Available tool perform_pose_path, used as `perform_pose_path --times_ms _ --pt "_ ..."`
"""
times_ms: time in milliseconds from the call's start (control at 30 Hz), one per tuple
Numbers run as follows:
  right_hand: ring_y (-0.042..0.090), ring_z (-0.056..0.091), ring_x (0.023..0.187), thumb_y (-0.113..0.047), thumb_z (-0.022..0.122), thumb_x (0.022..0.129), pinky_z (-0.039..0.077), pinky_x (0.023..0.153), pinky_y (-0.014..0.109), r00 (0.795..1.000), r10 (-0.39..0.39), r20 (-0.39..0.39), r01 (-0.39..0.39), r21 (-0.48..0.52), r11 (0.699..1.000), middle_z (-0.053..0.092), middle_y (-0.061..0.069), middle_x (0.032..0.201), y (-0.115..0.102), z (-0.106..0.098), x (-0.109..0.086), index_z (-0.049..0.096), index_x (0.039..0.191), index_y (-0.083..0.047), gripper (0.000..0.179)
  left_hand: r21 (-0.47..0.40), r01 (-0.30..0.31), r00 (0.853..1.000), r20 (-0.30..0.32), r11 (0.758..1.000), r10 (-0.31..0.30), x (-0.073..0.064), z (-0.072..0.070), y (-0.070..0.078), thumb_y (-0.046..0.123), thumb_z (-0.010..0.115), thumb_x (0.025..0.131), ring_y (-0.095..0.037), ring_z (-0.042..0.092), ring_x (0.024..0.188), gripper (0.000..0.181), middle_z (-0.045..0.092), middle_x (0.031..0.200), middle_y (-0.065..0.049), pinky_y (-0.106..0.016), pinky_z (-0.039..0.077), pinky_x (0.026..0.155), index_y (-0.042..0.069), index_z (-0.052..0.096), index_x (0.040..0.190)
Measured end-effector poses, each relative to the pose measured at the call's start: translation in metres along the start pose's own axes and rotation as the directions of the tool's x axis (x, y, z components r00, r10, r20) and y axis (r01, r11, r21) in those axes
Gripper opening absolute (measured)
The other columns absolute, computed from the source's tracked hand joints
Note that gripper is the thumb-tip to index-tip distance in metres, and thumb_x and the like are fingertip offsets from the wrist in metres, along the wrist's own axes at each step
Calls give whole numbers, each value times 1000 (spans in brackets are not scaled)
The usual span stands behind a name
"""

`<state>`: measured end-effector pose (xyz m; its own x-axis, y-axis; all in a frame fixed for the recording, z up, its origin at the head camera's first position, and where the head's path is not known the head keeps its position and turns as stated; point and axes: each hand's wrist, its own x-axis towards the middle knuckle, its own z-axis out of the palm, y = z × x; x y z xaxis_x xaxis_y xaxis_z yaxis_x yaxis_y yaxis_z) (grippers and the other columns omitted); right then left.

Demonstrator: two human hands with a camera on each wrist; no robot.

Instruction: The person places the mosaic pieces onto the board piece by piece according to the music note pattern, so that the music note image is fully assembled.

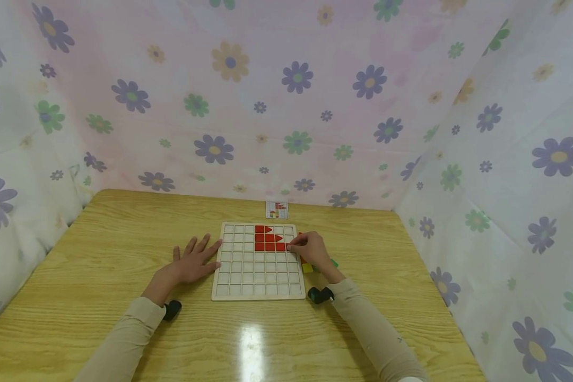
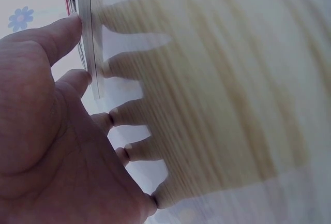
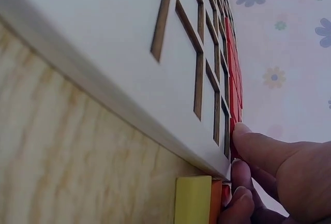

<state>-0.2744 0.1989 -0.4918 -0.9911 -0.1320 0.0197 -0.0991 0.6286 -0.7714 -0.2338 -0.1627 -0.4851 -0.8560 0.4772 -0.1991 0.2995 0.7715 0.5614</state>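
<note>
A white grid board (image 1: 241,270) with thin wooden dividers lies on the table. Red square tiles (image 1: 269,246) fill part of its upper rows, and two rows end in red triangle tiles (image 1: 278,239). At the right end of the third row, my right hand (image 1: 312,252) pinches a small red tile (image 3: 234,137) between thumb and fingers, low over the board. Its outline is mostly hidden by the fingertips. My left hand (image 1: 191,264) rests with spread fingers on the table, the thumb and forefinger touching the board's left edge.
Beside the board's right edge, partly under my right hand, lie a yellow block (image 1: 307,268), an orange block (image 3: 215,200) and a green piece (image 1: 334,263). A small printed card (image 1: 277,210) with a grid picture lies behind the board. Flowered cloth (image 1: 296,106) surrounds the table.
</note>
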Motion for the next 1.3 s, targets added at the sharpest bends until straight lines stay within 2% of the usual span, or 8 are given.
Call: perform_pose_path --times_ms 200,400,667,867,1100,1300 --pt "17 65 72 -13 78 91 51 66 29 1000 -15 3 15 14 1000 75 8 84 -1 0 0 80 88 -4 9 11 9 1000 -1 1000 -9 1 -1 3 45 50 106 -56 -7 151 71 3 168 -26 -81 -10 108 11 24 163" --pt "18 67 73 -11 78 91 52 68 29 1000 -24 -1 24 38 999 76 9 84 1 0 -1 80 89 -3 8 25 19 1000 3 1000 -19 -1 -2 7 45 50 106 -56 -4 151 70 4 168 -26 -82 -6 108 12 25 163" --pt "14 67 75 -11 77 92 54 70 29 1000 -4 20 4 36 999 76 5 86 2 0 -1 80 91 -5 7 31 19 1000 1 999 -19 1 0 3 47 49 107 -56 -5 151 71 3 169 -25 -81 -7 108 12 24 163" --pt "17 68 78 -6 73 94 55 69 30 999 3 52 -5 42 999 76 9 91 -2 -3 -3 79 97 -2 8 9 10 1000 -10 1000 -10 1 0 2 44 50 106 -56 -5 151 70 4 168 -27 -81 -10 108 11 24 163" --pt "15 65 77 -7 73 94 51 63 26 998 20 67 -23 47 999 73 10 91 -2 -4 -3 78 100 -1 10 6 4 1000 -15 1000 -4 2 2 1 44 49 107 -57 -4 150 70 4 168 -28 -81 -9 107 12 24 163" --pt "19 67 81 -8 71 95 54 66 28 997 -14 71 9 59 998 74 13 95 1 -6 -5 77 102 1 13 27 22 1000 -8 999 -22 1 0 6 43 51 107 -57 -3 150 69 5 168 -27 -82 -7 107 10 26 162"
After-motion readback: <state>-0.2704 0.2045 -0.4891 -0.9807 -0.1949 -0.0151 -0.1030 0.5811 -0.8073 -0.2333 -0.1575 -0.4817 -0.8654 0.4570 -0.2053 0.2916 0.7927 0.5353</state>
